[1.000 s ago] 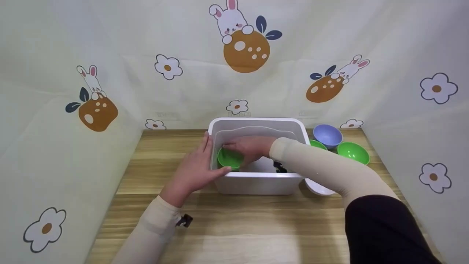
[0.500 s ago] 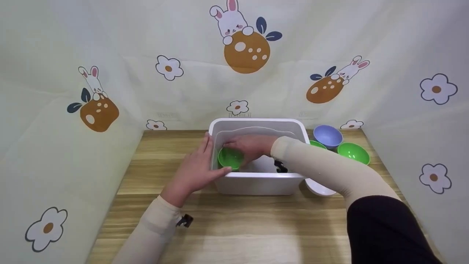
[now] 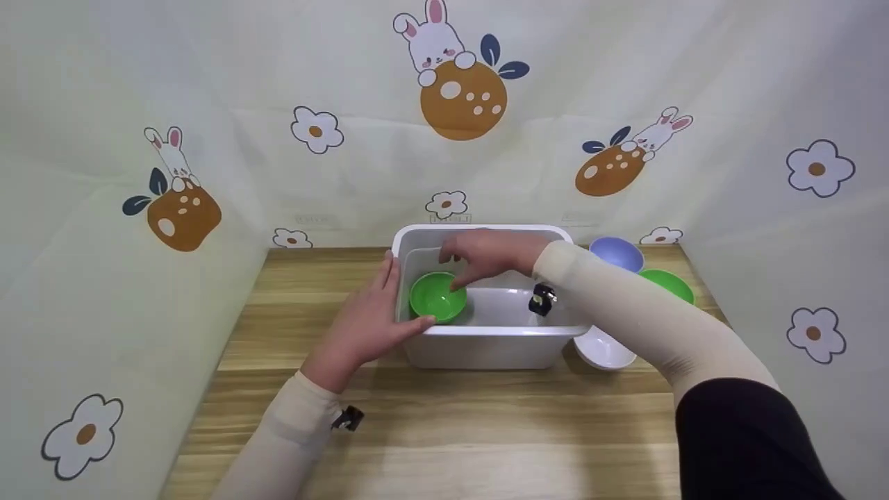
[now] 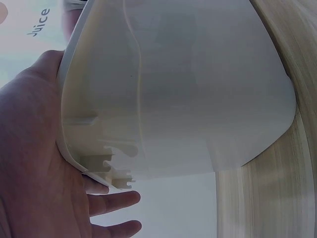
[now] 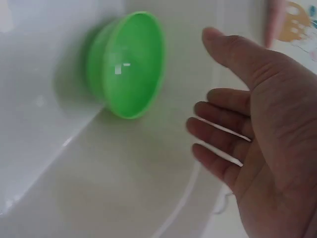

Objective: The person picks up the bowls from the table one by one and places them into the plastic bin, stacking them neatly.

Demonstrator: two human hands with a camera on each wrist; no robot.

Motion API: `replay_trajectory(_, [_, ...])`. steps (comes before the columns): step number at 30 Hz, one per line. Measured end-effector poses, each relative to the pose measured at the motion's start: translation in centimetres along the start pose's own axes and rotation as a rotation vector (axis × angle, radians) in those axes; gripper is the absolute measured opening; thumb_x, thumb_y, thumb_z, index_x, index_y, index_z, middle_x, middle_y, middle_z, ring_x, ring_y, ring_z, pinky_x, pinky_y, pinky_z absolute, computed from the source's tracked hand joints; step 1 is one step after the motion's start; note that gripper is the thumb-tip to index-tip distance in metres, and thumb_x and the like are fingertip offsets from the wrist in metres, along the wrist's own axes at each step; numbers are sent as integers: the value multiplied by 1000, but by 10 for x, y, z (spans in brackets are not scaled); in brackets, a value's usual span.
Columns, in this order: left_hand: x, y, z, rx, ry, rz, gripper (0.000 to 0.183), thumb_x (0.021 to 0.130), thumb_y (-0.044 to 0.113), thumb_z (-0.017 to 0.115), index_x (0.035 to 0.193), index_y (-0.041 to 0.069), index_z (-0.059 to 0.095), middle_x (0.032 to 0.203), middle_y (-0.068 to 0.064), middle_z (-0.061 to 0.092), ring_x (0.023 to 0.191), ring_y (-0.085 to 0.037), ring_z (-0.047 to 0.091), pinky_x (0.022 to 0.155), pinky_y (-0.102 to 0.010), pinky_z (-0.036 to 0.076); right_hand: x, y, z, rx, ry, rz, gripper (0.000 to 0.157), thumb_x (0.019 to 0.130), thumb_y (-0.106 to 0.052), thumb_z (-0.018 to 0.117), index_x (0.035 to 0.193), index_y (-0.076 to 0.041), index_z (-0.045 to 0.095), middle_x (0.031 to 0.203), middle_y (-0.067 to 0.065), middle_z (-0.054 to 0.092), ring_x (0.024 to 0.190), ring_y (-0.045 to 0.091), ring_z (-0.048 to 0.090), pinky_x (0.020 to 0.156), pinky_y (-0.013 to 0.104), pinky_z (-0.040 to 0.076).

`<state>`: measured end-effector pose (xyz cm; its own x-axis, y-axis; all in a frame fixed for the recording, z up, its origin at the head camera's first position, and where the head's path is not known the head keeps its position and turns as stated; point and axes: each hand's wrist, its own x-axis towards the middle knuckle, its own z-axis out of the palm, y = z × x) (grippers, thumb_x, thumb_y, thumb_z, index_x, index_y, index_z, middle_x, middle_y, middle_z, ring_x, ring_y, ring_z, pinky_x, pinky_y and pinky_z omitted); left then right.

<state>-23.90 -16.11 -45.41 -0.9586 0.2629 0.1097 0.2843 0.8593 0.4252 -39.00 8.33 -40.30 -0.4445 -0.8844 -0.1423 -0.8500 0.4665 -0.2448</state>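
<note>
Green bowl [image 3: 437, 298] sits in the left end of the white bin [image 3: 486, 351], mid-frame. Right hand [image 3: 489, 251] hangs above, relaxed fingers apart from the bowl; left hand [image 3: 362, 321] rests on the bin's left rim, fingers extended. Blue bowl [image 3: 617, 254], white bowl [image 3: 604, 349] at frame right.

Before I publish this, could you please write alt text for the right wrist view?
A right hand, holding nothing, its thumb apart from four loosely bent fingers, hovers near a green bowl inside a white bin. Part of a printed backdrop shows at the upper right corner.
</note>
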Motion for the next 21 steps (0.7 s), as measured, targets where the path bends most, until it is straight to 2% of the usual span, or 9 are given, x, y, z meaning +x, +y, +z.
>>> replay_trajectory(4, [0, 0, -1, -9, -10, -7, 131, 91, 92, 57, 176, 0, 15, 184, -21, 8, 162, -50, 30, 121, -77, 34, -20, -3, -20, 59, 72, 43, 48, 100, -31, 84, 138, -5, 74, 133, 14, 74, 122, 30, 70, 109, 46, 56])
replay_trajectory(10, [1, -1, 0, -6, -18, -15, 133, 90, 94, 55, 176, 2, 13, 184, -19, 7, 163, -49, 27, 123, -75, 33, -60, -4, -39, 159, 202, 32, 41, 103, -28, 82, 137, -7, 74, 131, 10, 76, 123, 29, 71, 110, 49, 56])
replay_trajectory(16, [0, 0, 0, -7, -20, -12, 132, 91, 91, 57, 175, 0, 13, 184, -20, 5, 164, -49, 26, 123, -74, 34, -102, 3, -41, 246, 335, 47, 41, 104, -32, 81, 138, -11, 73, 132, 7, 75, 125, 32, 70, 111, 53, 56])
replay_trajectory(21, [-1, 0, 1, -16, -14, -7, 132, 91, 91, 57, 175, 0, 12, 184, -20, 4, 162, -51, 28, 122, -73, 35, -134, 11, -35, 272, 441, 46, 36, 104, -32, 81, 135, -16, 73, 127, -2, 74, 120, 23, 71, 105, 52, 59])
